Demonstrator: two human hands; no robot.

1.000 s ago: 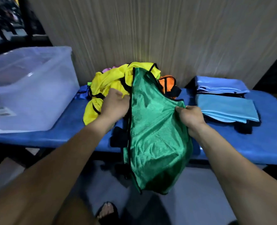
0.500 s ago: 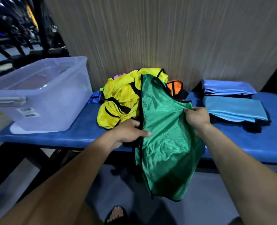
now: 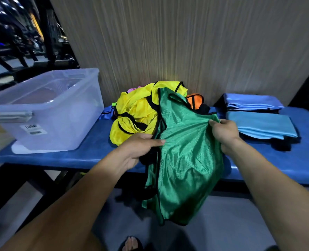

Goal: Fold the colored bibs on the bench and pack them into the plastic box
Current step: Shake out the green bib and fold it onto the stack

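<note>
A long blue padded bench (image 3: 74, 156) runs across the view against a pale ribbed wall. On its left end stands the large clear plastic box (image 3: 46, 113), open-topped; what lies in it cannot be told. At the right end lie two stacks of folded light-blue bibs (image 3: 260, 124). In the middle sits a loose heap of yellow bibs with black trim (image 3: 135, 109), an orange bib (image 3: 195, 101) behind it. The shiny green mesh bib with black edging (image 3: 184, 160) drapes from the heap over the bench's front edge and hangs toward the floor. The left hand (image 3: 139, 149) grips its black-trimmed left edge, thumb on top; the right hand (image 3: 224, 132) pinches a gather of fabric at its right edge. The slick cloth could slip from that small pinch and drop to the floor, and pulling it may drag tangled yellow bibs off with it.
</note>
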